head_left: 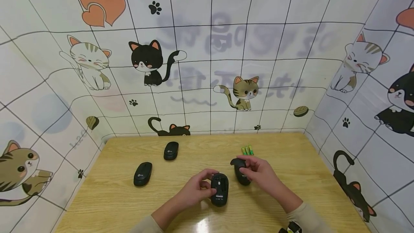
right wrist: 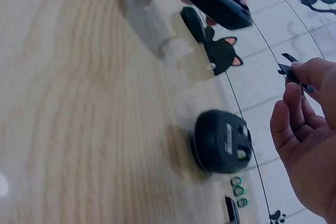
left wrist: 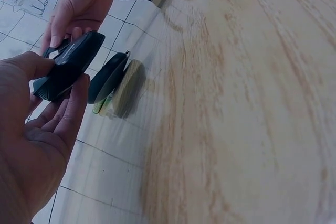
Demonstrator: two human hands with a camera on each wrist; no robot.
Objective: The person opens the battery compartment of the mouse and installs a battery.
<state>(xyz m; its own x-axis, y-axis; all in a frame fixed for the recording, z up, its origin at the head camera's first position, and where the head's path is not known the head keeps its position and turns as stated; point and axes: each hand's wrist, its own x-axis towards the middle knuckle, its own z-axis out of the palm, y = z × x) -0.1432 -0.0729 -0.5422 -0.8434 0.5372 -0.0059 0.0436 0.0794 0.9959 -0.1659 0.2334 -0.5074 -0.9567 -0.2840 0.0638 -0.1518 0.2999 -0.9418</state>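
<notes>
My left hand (head_left: 198, 186) grips a black computer mouse (head_left: 220, 190) by its side, raised off the table, its underside facing up with an uncovered slot. In the right wrist view, my right hand (right wrist: 312, 129) pinches a thin black piece (right wrist: 290, 72), which looks like a battery cover. Under that hand, a second black mouse (right wrist: 223, 142) rests on the table, its underside partly visible. Several green batteries (head_left: 247, 150) lie side by side just beyond it. The left wrist view shows the held mouse (left wrist: 71, 66) between thumb and fingers.
Two more black mice, one nearer (head_left: 143, 174) and one farther (head_left: 171, 151), lie top side up on the left of the wooden table (head_left: 106, 197). A small dark piece (right wrist: 232, 211) lies near the batteries. Cat-patterned sheeting (head_left: 194, 46) rises behind and at both sides.
</notes>
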